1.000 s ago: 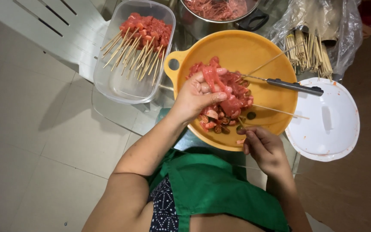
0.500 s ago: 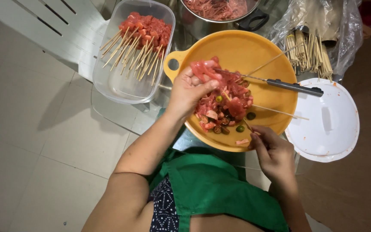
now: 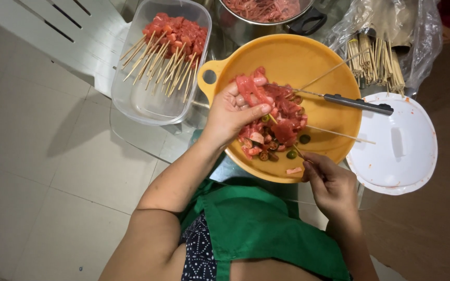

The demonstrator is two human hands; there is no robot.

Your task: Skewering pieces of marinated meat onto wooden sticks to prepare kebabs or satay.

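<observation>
Yellow bowl (image 3: 308, 62) under both hands, knife (image 3: 358, 103) across, white lid (image 3: 397, 151) beside

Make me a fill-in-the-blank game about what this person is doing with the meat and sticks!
1. The left hand holds a strip of red ____.
2. The right hand pinches a thin wooden ____.
3. The big bowl under both hands is coloured ____.
4. A knife with a black handle rests across the ____.

Missing words: meat; skewer; yellow; bowl
</observation>
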